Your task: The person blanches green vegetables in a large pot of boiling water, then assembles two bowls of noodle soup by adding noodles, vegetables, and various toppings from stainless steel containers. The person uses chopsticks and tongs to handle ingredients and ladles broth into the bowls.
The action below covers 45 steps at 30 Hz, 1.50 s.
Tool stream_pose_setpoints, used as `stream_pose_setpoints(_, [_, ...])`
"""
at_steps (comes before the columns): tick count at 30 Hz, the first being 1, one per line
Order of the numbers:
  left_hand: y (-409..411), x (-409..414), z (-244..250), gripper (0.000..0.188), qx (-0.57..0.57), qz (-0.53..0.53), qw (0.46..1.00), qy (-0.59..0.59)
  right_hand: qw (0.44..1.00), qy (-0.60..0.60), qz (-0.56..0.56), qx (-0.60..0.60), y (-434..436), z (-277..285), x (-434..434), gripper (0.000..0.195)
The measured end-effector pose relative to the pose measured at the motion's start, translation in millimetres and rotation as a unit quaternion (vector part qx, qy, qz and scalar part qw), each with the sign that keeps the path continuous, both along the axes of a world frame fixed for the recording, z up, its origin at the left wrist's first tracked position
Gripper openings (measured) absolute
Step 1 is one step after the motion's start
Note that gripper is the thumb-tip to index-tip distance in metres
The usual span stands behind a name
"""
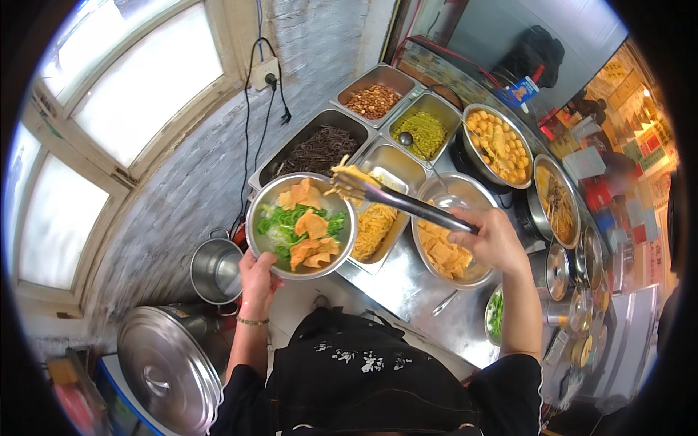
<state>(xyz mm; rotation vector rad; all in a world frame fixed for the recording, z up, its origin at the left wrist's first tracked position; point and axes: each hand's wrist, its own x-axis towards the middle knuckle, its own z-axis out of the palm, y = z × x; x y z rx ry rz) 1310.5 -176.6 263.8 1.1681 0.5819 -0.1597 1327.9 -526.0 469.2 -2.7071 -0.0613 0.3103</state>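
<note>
My left hand (260, 280) holds a steel bowl (267, 260) by its lower left rim; chopped greens (283, 223) and orange-brown crisp pieces (312, 224) lie in it. My right hand (493, 237) grips dark-handled metal tongs (420, 206), whose tips hold pale yellow shreds (344, 169) at the bowl's upper right edge. Below the tongs, a steel pan holds more yellow shreds (375, 226). Under my right hand stands a larger steel bowl (422, 256) with crisp flat pieces (444, 253).
Behind are trays of peanuts (373, 102), green bits (422, 133) and dark strips (322, 150). Pots (497, 144) of food line the right. A small bowl of greens (495, 316) sits near my right forearm. At left stand a steel pot (215, 270) and a large lidded pot (163, 376).
</note>
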Motion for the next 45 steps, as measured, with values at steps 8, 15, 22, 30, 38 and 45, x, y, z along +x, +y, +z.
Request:
stream_pose_setpoints(8, [-8, 6, -9, 0.021, -0.021, -0.012, 1.0, -0.008, 0.983, -0.122, 0.104, -0.088, 31, -3, -14, 0.05])
stream_pose_setpoints(15, [9, 2, -12, 0.02, -0.026, 0.026, 0.999, -0.001, 0.989, -0.099, 0.1, -0.051, 34, -19, 14, 0.044])
stream_pose_setpoints(22, [36, -6, -6, 0.018, -0.026, 0.08, 0.996, -0.002, 0.98, -0.017, 0.07, -0.187, 55, -98, 126, 0.031])
stream_pose_setpoints(30, [62, -16, -6, 0.018, -0.005, 0.126, 0.992, 0.009, 0.973, 0.023, 0.085, -0.215, 107, -154, 186, 0.022])
stream_pose_setpoints(38, [75, -2, -15, 0.016, -0.007, 0.113, 0.994, -0.006, 0.997, 0.064, -0.005, 0.03, 45, -122, 161, 0.033])
stream_pose_setpoints(45, [72, 18, -15, 0.014, -0.01, 0.092, 0.996, 0.006, 0.999, 0.028, 0.03, -0.026, 52, -91, 148, 0.031])
